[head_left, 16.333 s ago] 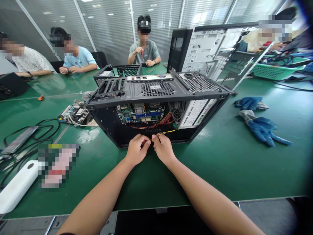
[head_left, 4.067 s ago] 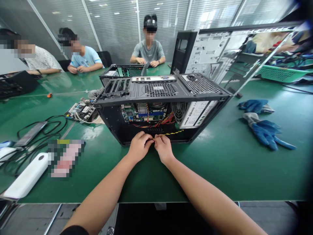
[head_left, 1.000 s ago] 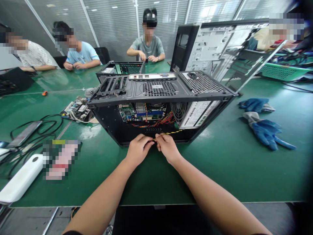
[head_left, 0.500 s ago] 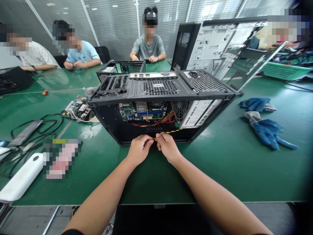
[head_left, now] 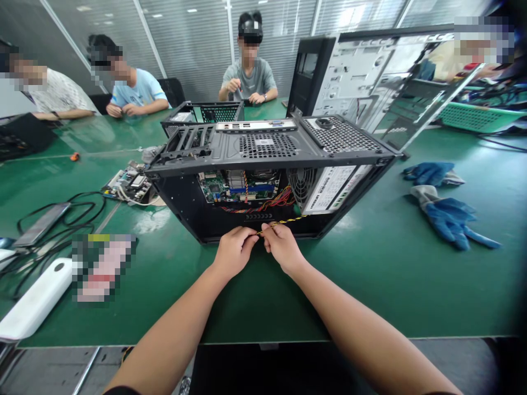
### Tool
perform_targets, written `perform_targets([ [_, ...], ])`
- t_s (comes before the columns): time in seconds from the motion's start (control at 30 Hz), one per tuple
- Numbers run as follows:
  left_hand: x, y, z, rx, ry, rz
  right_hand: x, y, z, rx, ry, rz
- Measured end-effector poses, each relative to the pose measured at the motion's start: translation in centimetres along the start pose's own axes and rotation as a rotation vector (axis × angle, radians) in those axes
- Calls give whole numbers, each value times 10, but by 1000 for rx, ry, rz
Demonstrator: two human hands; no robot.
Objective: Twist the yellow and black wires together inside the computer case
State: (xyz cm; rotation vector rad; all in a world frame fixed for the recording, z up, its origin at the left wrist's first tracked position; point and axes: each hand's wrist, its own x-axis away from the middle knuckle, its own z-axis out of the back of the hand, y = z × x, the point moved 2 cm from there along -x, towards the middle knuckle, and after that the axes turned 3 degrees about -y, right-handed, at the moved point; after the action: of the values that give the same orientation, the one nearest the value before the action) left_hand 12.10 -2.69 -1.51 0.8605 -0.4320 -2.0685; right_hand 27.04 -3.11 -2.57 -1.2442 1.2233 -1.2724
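A black computer case (head_left: 259, 163) lies in front of me, its open side facing my hands. Between my fingertips runs a twisted yellow-and-black cable (head_left: 293, 220), which comes from beneath the power supply (head_left: 335, 189). My left hand (head_left: 234, 249) pinches it near its left end, and my right hand (head_left: 281, 244) grips it just beside that. The cable's tip is hidden in my fingers. Behind them, inside the case, are a green motherboard (head_left: 214, 189), a fan (head_left: 303, 184) and a bundle of red, orange and yellow wires (head_left: 274, 204).
Blue work gloves (head_left: 448, 216) lie at right. A loose circuit board (head_left: 132, 184), black cords (head_left: 88, 200) and a white oblong object (head_left: 39, 302) are at left. Another open case (head_left: 317, 77) stands behind, near a green basket (head_left: 481, 118). Several people sit around the table.
My hands keep nearly the same pinch on the cable. Across the table, one person has raised a hand holding something small. The view has shifted slightly.
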Motion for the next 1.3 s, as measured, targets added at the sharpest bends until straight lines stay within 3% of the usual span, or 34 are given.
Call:
perform_targets([
  [0.17, -2, -1, 1, 48, -31, 30, 1, -1, -1, 32, -15, 27],
  [0.47, 1, -3, 0, -88, -16, -36, -1, 2, -1, 9, 3, 13],
  [0.73, -2, -1, 2, 83, -46, 62, 0, 0, -1, 28, -20, 27],
  [0.97, 1, -1, -2, -114, -48, -35, -1, 1, -1, -14, -7, 10],
  [1.1, 3, -3, -3, -105, -17, -54, -1, 1, -1, -12, 2, 20],
  [1.3, 2, -4, -2, -14, -8, 41, -1, 0, -1, -2, 0, 22],
])
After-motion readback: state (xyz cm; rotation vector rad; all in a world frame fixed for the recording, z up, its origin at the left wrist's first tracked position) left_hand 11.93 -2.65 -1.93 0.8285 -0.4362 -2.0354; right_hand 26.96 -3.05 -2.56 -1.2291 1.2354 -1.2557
